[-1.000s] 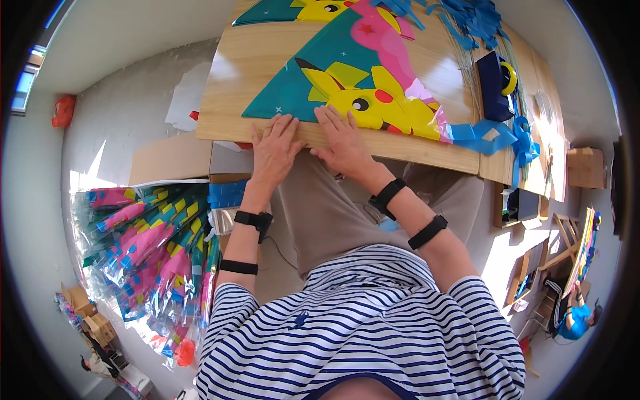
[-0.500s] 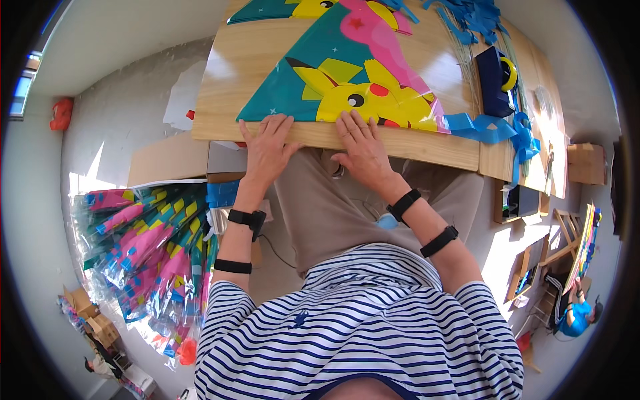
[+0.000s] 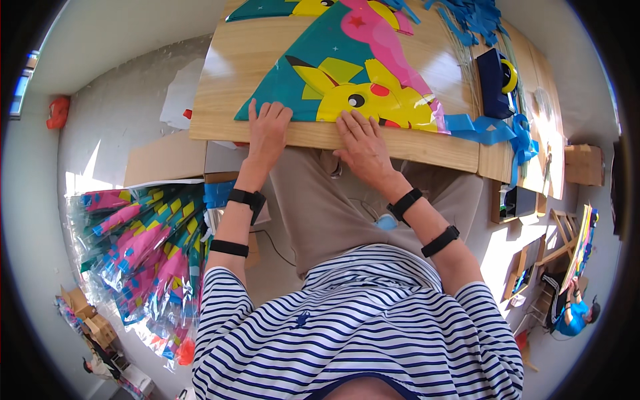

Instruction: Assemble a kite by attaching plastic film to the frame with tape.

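A folded kite [image 3: 293, 83], teal, pink and yellow with a printed yellow cartoon figure, lies flat on the wooden table along its near edge. My left hand [image 3: 269, 130] rests on the kite's near left corner, fingers slightly bent and apart, with nothing gripped. To the right, my right hand [image 3: 367, 147] lies with its fingertips flat on the kite's near edge, below the figure's eye. Its thumb points left, over the table's edge. A blue ribbon tail [image 3: 490, 128] runs from the kite's right corner across the table.
A tape dispenser [image 3: 495, 83] with yellow tape stands at the right, near thin rods and a heap of blue ribbons [image 3: 475, 17]. Another kite [image 3: 260, 9] lies at the far left. Packed kites [image 3: 143, 247] fill the floor beside a cardboard box [image 3: 167, 160]. Another person [image 3: 575, 317] sits far right.
My left hand has shifted slightly; its fingers are more bent and its thumb has drawn back from the table's edge. The right hand and the kite stay almost where they were.
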The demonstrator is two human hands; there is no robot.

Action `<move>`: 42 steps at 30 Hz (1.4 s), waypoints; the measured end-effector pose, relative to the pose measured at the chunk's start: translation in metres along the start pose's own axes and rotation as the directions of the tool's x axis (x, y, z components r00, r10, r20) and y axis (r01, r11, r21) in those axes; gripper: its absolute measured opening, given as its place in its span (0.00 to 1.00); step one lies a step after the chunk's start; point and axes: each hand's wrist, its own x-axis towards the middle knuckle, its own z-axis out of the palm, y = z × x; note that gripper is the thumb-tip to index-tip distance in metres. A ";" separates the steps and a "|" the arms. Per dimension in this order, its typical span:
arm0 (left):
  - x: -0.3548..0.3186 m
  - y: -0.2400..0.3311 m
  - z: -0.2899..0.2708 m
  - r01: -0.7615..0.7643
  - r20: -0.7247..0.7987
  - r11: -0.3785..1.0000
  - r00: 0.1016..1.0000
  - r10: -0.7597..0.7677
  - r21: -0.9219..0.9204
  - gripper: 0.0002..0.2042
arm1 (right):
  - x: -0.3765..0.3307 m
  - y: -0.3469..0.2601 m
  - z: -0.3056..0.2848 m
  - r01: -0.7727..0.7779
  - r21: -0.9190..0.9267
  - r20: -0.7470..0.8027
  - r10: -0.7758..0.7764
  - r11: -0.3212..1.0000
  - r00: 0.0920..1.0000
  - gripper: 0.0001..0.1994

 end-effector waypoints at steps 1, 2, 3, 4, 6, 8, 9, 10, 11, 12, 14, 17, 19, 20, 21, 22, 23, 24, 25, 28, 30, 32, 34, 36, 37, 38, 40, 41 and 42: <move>0.002 -0.001 0.001 -0.016 -0.011 1.000 1.000 0.016 0.007 0.06 | 0.000 0.001 0.000 0.002 -0.002 -0.003 -0.002 1.000 1.000 0.36; 0.003 -0.002 0.003 -0.038 -0.013 0.999 0.999 0.038 0.019 0.07 | 0.000 0.001 0.001 0.005 -0.005 -0.007 -0.005 1.000 1.000 0.35; 0.003 -0.003 0.005 -0.059 -0.016 0.998 0.998 0.060 0.031 0.08 | 0.000 0.002 0.001 0.008 -0.007 -0.010 -0.008 1.000 1.000 0.35; 0.003 -0.004 0.004 -0.081 -0.015 0.996 0.997 0.082 0.043 0.10 | 0.000 0.001 0.000 0.007 -0.001 -0.010 -0.007 1.000 1.000 0.35; 0.003 -0.004 0.003 -0.085 -0.018 0.995 0.996 0.086 0.043 0.09 | 0.000 0.001 -0.002 0.008 0.010 -0.011 -0.007 1.000 1.000 0.35; 0.002 -0.002 0.002 -0.089 -0.022 0.996 0.996 0.089 0.030 0.09 | -0.001 0.001 -0.002 0.001 0.006 -0.002 -0.001 1.000 1.000 0.34; 0.000 -0.001 0.001 -0.089 -0.024 0.996 0.996 0.089 0.021 0.09 | -0.002 0.000 -0.003 -0.001 0.004 0.003 0.001 1.000 1.000 0.34; -0.002 -0.002 0.000 -0.088 -0.024 0.996 0.996 0.088 0.015 0.09 | -0.002 -0.002 -0.004 -0.006 0.016 0.013 0.006 1.000 1.000 0.34; -0.005 -0.002 -0.001 -0.078 -0.019 0.997 0.997 0.079 0.010 0.09 | -0.004 -0.006 -0.007 -0.011 0.027 0.024 0.010 1.000 1.000 0.35; -0.009 -0.003 -0.003 -0.069 -0.013 0.998 0.998 0.069 0.004 0.09 | -0.006 -0.010 -0.009 -0.016 0.039 0.035 0.014 0.999 0.999 0.35; -0.014 0.000 -0.006 -0.054 -0.014 0.998 0.998 0.054 -0.015 0.09 | -0.013 -0.012 -0.004 -0.010 0.035 0.022 0.009 0.999 1.000 0.36; -0.021 0.001 -0.007 -0.028 -0.029 0.999 0.999 0.027 -0.037 0.09 | -0.017 -0.017 -0.002 -0.011 0.011 0.022 0.011 1.000 1.000 0.38; -0.021 0.003 -0.007 -0.008 -0.037 1.000 0.999 0.006 -0.030 0.10 | -0.018 -0.019 0.000 -0.013 -0.010 0.023 0.013 1.000 1.000 0.39; -0.021 0.008 -0.008 0.005 -0.042 0.999 0.999 -0.007 -0.049 0.11 | -0.020 -0.019 0.003 -0.013 -0.020 0.021 0.013 1.000 1.000 0.40; -0.024 0.015 -0.010 0.018 -0.047 0.998 0.999 -0.021 -0.068 0.13 | -0.021 -0.018 0.005 -0.013 -0.030 0.019 0.013 0.999 1.000 0.40; -0.025 0.023 -0.011 0.029 -0.051 0.996 0.998 -0.033 -0.087 0.14 | -0.021 -0.018 0.005 -0.022 -0.026 0.017 0.022 0.999 1.000 0.41; -0.026 0.034 -0.012 -0.002 -0.028 0.995 1.000 -0.001 -0.101 0.16 | -0.021 -0.019 0.006 -0.026 -0.019 0.015 0.026 0.999 1.000 0.41; -0.027 0.048 -0.012 -0.032 -0.004 0.993 0.999 0.032 -0.117 0.18 | -0.021 -0.020 0.006 -0.030 -0.012 0.014 0.031 0.999 0.999 0.42; -0.026 0.059 -0.011 -0.064 0.017 0.989 0.998 0.067 -0.136 0.20 | -0.022 -0.020 0.006 -0.030 -0.007 0.009 0.030 1.000 1.000 0.42; -0.026 0.082 0.001 -0.088 0.078 0.979 0.991 0.104 -0.186 0.24 | -0.024 -0.018 0.008 -0.031 0.017 -0.005 0.031 0.999 1.000 0.44; -0.029 0.088 0.006 -0.041 0.113 0.979 0.991 0.065 -0.201 0.25 | -0.025 -0.017 0.011 -0.030 0.044 -0.017 0.031 0.999 0.999 0.46; -0.030 0.091 0.009 -0.021 0.134 0.980 0.990 0.048 -0.199 0.26 | -0.026 -0.014 0.013 -0.017 0.041 -0.014 0.017 0.999 1.000 0.47; -0.031 0.089 0.008 -0.022 0.139 0.984 0.989 0.047 -0.176 0.26 | -0.028 -0.013 0.013 -0.005 0.049 -0.017 0.006 0.999 1.000 0.47; -0.029 0.092 0.006 -0.033 0.158 0.991 0.986 0.053 -0.129 0.25 | -0.030 -0.009 0.015 -0.014 0.071 -0.048 0.017 0.997 0.999 0.46; -0.029 0.093 0.005 -0.035 0.169 0.994 0.984 0.052 -0.106 0.25 | -0.031 -0.007 0.013 -0.015 0.083 -0.060 0.020 0.996 0.998 0.46; -0.029 0.094 0.005 -0.030 0.175 0.995 0.983 0.046 -0.094 0.25 | -0.034 -0.005 0.010 -0.022 0.054 -0.056 0.025 0.998 0.998 0.46; -0.029 0.094 0.005 -0.019 0.187 0.997 0.982 0.032 -0.069 0.25 | -0.041 -0.001 0.004 -0.032 -0.001 -0.049 0.032 0.999 0.998 0.45; -0.029 0.095 0.004 -0.016 0.189 0.998 0.982 0.029 -0.068 0.24 | -0.045 0.002 0.002 -0.051 -0.010 -0.056 0.051 0.999 0.997 0.44; -0.028 0.096 0.004 -0.014 0.190 0.998 0.981 0.026 -0.067 0.23 | -0.050 0.007 -0.001 -0.071 -0.019 -0.063 0.070 0.997 0.996 0.44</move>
